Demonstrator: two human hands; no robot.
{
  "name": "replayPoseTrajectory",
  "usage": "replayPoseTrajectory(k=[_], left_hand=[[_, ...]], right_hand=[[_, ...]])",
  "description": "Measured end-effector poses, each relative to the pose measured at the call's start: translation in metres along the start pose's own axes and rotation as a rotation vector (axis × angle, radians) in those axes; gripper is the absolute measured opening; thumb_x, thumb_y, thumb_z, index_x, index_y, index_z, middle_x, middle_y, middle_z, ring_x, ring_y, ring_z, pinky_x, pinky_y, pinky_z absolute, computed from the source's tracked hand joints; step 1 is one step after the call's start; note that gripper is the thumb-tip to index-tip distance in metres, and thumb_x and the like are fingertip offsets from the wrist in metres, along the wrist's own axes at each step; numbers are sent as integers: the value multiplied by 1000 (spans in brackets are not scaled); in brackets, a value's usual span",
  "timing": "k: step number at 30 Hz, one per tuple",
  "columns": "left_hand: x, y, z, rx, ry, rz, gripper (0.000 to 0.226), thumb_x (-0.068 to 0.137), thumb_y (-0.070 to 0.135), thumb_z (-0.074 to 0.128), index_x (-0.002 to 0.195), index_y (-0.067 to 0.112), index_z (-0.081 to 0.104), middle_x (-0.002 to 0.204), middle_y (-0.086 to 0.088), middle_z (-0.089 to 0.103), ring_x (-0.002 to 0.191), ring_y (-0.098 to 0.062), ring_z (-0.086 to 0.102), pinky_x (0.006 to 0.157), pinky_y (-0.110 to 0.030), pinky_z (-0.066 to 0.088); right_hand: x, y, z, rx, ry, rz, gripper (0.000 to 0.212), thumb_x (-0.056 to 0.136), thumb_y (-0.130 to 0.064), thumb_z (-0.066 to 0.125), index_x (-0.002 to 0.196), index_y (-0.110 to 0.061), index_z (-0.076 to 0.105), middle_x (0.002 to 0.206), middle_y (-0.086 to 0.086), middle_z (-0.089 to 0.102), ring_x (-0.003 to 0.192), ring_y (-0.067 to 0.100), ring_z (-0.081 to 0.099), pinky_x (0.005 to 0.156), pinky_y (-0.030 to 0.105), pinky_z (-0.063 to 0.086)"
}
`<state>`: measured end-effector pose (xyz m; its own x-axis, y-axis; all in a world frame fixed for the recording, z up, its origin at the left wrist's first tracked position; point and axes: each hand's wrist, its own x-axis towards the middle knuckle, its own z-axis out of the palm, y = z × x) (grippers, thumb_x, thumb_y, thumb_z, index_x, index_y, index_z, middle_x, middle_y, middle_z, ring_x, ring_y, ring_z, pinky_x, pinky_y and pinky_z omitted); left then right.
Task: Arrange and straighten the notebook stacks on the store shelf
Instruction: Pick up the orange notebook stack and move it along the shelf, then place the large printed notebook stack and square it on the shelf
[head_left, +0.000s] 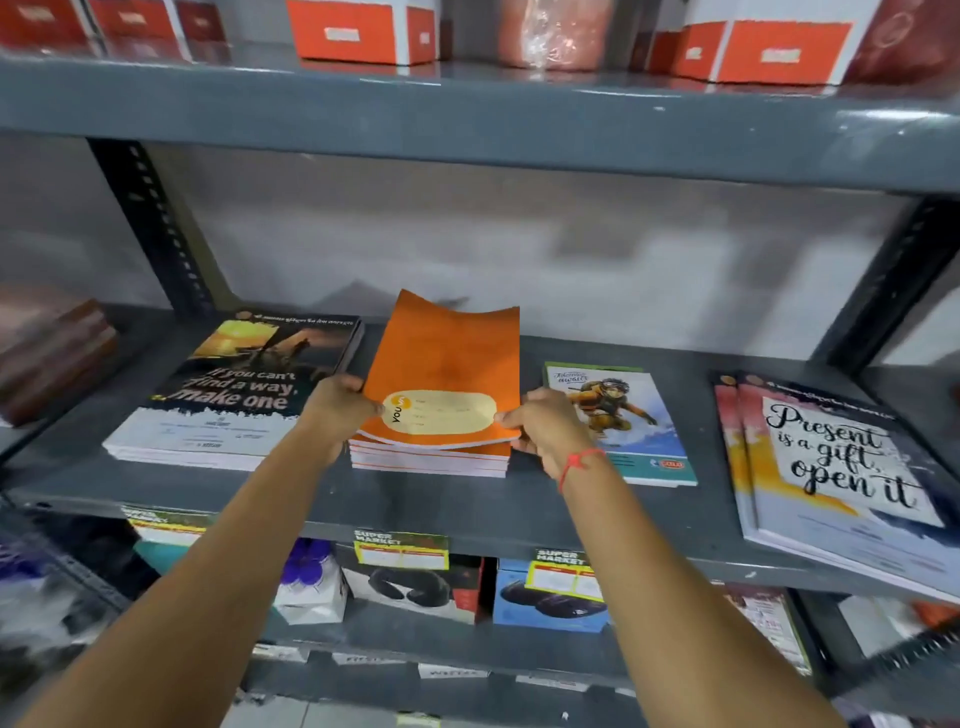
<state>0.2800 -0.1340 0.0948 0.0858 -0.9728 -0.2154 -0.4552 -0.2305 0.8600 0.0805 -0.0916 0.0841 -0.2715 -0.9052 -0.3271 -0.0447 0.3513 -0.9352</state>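
shop: grey metal shelf (467, 512) with "super market" price tags (401, 550), notebook stacks (431, 457).

An orange notebook (441, 364) reads "YOU" on its label. A dark notebook cover (244, 384) near the shelf's left end reads "If you can't find a way, make one." Near the right end, another cover (841, 462) reads "Present is a gift, open it." Front-edge tags (401, 550) read "SUPER MARKET."

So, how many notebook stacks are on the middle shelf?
4: dark stack at left, orange stack between both hands, green-edged stack beside it, "Present" stack at right. Others may be cropped.
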Motion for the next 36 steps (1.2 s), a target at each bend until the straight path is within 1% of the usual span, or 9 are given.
replayPoseTrajectory(k=[4,7,11,17,20,23,29,32,36], left_hand=[[17,-22,-1,123,3,-8,23,80,2,63,103,-3,65,109,-21,67,104,-34,60,87,-38,46],[23,-36,-3,326,1,70,29,76,20,68,103,9,67,109,-18,68,103,-36,61,94,-43,49],[29,-35,-9,662,1,114,38,73,40,64,103,18,67,117,-18,61,110,-37,55,96,-45,47],[13,1,30,745,236,343,29,79,22,58,106,9,62,116,-24,59,112,-44,52,94,-47,46],[-8,31,79,667,157,447,32,83,23,56,109,5,60,111,-25,60,105,-42,57,91,-41,44],[-37,60,139,472,12,524,32,84,19,52,114,9,61,109,-24,64,105,-39,58,87,-38,46],[-121,101,270,227,-427,503,29,85,16,52,99,-2,69,110,-23,69,106,-32,63,85,-30,44],[-149,101,326,353,-563,419,29,87,12,52,110,0,65,119,-22,65,112,-33,60,90,-37,47],[-154,94,372,509,-477,323,38,88,19,51,122,4,53,131,-19,54,119,-37,52,96,-43,45]], right_hand=[[6,15,18,-302,44,-33,11,77,-9,65,86,-4,61,84,10,58,69,20,54,61,32,50],[6,24,19,-472,63,-51,19,74,-20,68,75,-8,53,76,7,56,75,25,54,57,26,41],[0,24,17,-518,142,-117,38,73,-21,70,101,-4,50,90,7,55,85,26,56,66,30,42],[-3,17,-18,-401,405,-250,16,85,-18,56,93,-5,51,93,11,60,84,24,53,73,28,39],[-3,18,-63,-319,579,-262,17,85,-13,49,95,-1,55,96,17,68,87,31,61,68,31,44],[-10,24,-115,-331,687,-247,8,86,-12,50,86,-5,54,97,22,66,80,30,57,58,25,32],[-28,59,-232,-316,862,-47,25,86,-17,49,106,-4,57,111,23,65,107,37,58,86,36,45],[-37,84,-281,-402,778,136,37,87,-19,46,120,-3,50,123,24,58,116,38,53,94,38,43],[-49,126,-330,-545,765,268,44,82,-31,48,120,-9,56,126,19,58,115,40,51,96,44,44]])
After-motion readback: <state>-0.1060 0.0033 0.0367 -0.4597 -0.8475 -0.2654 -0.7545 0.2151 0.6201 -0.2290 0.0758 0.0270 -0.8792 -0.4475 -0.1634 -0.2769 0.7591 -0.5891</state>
